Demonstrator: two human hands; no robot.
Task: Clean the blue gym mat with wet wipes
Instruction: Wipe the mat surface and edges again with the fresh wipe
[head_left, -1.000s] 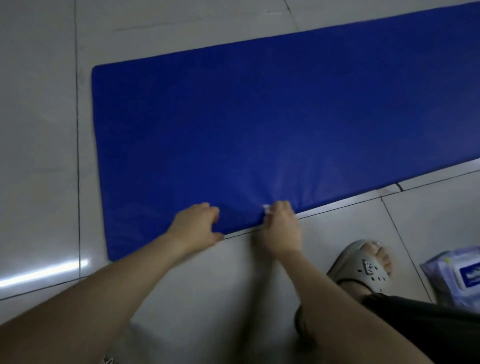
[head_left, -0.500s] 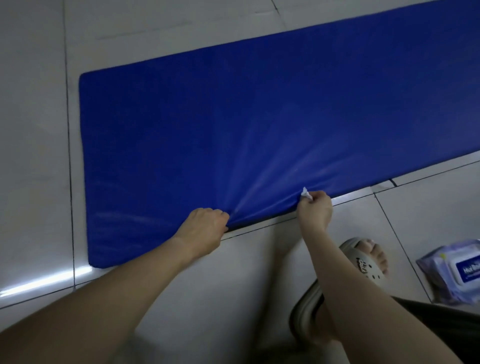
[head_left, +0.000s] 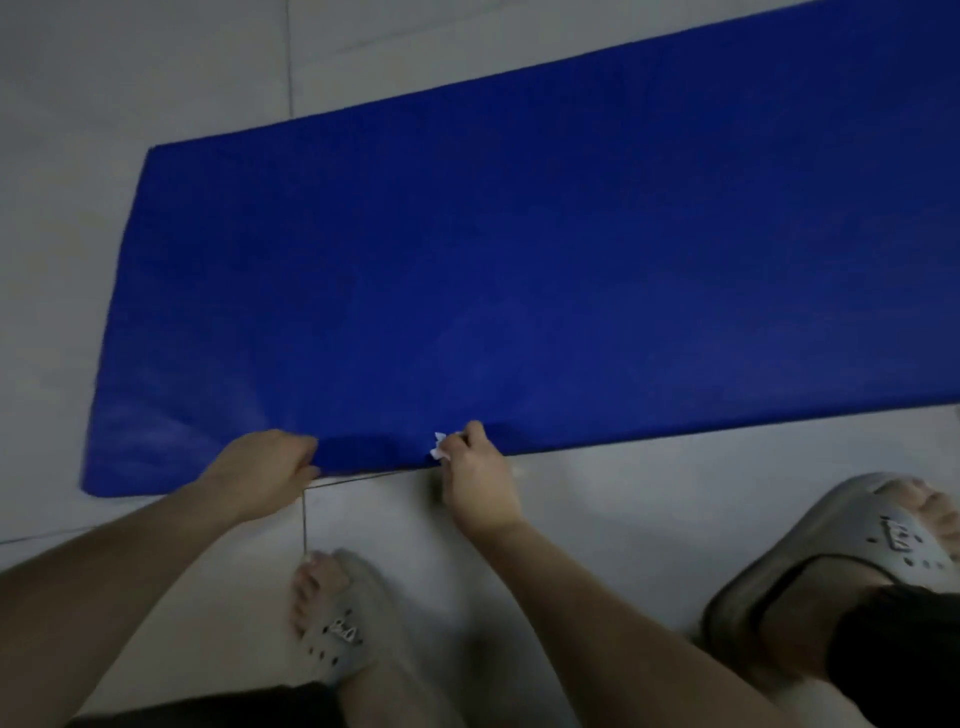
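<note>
Nearest the camera: two feet, each in a grey perforated slipper, standing on the tiled floor (head_left: 623, 525). The left slipper (head_left: 340, 631) is at bottom centre and the right slipper (head_left: 852, 545) at the right edge. Dark clothing (head_left: 893, 660) shows at the lower right, with a second patch along the bottom edge at left.

Two bare forearms reach forward from the bottom of the frame. The left hand (head_left: 265, 470) is at the near long edge of the blue gym mat (head_left: 519, 260), its fingers curled together over that edge and gripping it. The right hand (head_left: 480, 480) is at the same edge, a little to the right and apart from the left hand. Its fingers are curled tight, pinching one small bunched white wet wipe (head_left: 439, 446) against the mat's edge. Only a scrap of the wipe shows past the fingers.

One mat is in view. It lies flat on the floor, running from the left-centre out past the right edge, with its short left end fully visible. Pale tiles with thin grout lines surround it on the near, left and far sides.
</note>
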